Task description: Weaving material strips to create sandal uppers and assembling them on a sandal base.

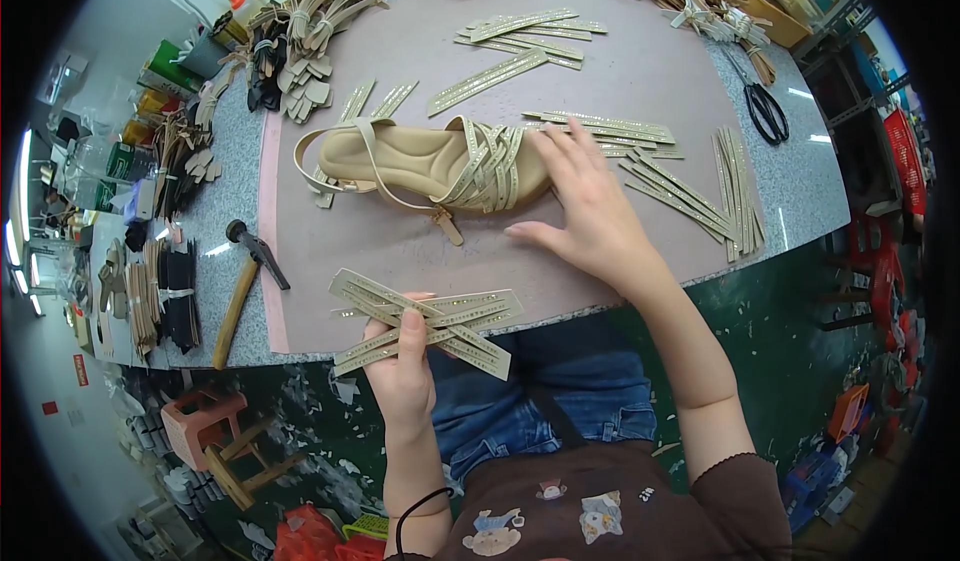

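Observation:
Near the table's front edge my left hand (402, 366) pinches several crossed beige straps (470, 308) studded with shiny stones, the thumb on top of the crossing. A beige sandal (400, 161) lies in the middle of the table, its toe to the right, with woven studded straps over the forefoot and an ankle strap at the heel. My right hand (590, 196) is at the sandal's toe, fingers spread and thumb apart; whether the fingertips touch the sole is hard to tell. Loose studded straps (680, 196) lie just right of that hand.
More studded straps (520, 36) lie at the back. A hammer (243, 286) rests at the left and black scissors (762, 111) at the right. Bundles of straps (300, 36) stand along the left edge. Stools (205, 431) stand on the floor below left.

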Demonstrator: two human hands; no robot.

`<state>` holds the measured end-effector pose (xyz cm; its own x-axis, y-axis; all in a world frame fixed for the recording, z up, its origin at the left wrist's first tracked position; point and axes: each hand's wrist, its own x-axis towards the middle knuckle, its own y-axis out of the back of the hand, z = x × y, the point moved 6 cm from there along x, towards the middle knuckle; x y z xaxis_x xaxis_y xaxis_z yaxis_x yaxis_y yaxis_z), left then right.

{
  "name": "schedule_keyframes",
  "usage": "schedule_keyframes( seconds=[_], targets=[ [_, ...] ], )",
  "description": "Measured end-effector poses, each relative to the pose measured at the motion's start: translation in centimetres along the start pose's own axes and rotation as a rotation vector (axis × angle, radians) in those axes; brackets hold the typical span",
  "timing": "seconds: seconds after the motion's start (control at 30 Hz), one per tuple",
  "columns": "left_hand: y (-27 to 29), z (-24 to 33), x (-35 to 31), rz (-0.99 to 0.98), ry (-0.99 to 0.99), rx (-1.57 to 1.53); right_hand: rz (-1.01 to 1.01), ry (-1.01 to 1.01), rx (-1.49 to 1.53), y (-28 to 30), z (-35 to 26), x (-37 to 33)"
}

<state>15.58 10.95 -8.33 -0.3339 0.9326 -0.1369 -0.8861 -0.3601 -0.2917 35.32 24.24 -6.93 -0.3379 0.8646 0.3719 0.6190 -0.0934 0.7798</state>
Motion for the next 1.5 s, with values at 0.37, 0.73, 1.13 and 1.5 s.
schedule_keyframes(
  seconds=[0.37,0.73,1.13,1.5],
  targets=[
    [0.9,0.0,-0.4,0.039,0.014,0.031,-0.134,-0.061,0.182,-1.3,-1.0,-1.1],
    [3.4,3.2,0.1,0.163,-0.082,-0.111,-0.103,-0.058,0.610,-0.3,-4.0,-1.6],
    [1.9,10.0,-3.7,0.095,-0.282,0.029,-0.105,-0.495,1.343,3.0,-0.3,1.7],
    [-3.0,5.2,-0.2,0.233,-0.077,-0.180,-0.665,-0.205,0.592,0.3,-4.7,6.6]
  ],
)
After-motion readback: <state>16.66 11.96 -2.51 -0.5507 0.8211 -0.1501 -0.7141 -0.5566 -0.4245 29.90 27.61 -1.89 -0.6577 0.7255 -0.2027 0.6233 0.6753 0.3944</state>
